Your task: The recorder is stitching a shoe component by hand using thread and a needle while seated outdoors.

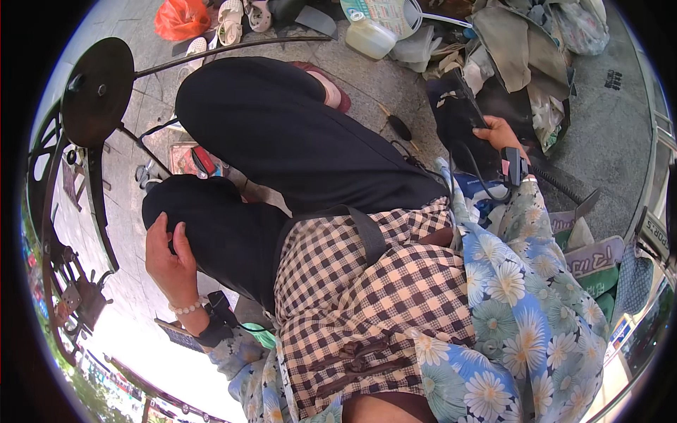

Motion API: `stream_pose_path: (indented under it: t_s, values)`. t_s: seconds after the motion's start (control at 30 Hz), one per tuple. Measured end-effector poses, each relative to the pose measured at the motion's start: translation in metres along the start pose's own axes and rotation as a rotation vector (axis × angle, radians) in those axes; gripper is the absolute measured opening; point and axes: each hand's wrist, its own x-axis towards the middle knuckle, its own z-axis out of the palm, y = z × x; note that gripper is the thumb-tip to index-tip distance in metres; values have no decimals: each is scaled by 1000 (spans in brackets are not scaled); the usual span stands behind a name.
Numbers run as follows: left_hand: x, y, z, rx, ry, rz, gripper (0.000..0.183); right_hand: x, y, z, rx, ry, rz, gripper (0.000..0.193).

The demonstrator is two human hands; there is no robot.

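My left hand (171, 261) lies on my black-trousered knee (204, 211), fingers stretched out and holding nothing. Out to the right, my right hand (502, 134) grips the edge of a dark, open bag-like piece (455, 106), thumb on top; its inside and exact kind are hard to make out. Left of that bag, a black bulb-shaped tool with thin pale ends (400, 127) lies on the paving. A black-and-cream checked apron (374, 289) covers my lap.
A black iron machine with a round disc (97, 92) and a long arm stands at left. Ahead are an orange plastic bag (182, 18), cream clogs (230, 22) and a pale jug (370, 37). Scraps of grey sheet material (502, 44) pile up at right. A red tin (185, 158) sits near my knees.
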Motion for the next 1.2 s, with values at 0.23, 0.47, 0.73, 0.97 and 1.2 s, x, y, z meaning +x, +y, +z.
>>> stream_pose_path:
  t_s: [0.23, 0.47, 0.73, 0.97, 1.2]
  values:
    - [9, -6, 0, -4, 43, 17, 22, -30, 19, -6, -71, 45, 251, 21]
    - [11, -12, -1, 22, 50, 21, 22, -23, 68, 11, -19, 92, 262, 26]
    - [21, -10, 2, 30, 46, -1, 22, 15, 115, -1, -537, 493, 79, 34]
    - [13, -17, 3, 172, 119, 58, 25, 39, 85, -5, -768, 569, 321, 37]
    - [11, -4, 2, 153, 106, 14, 33, 58, 93, -10, -353, 694, 131, 30]
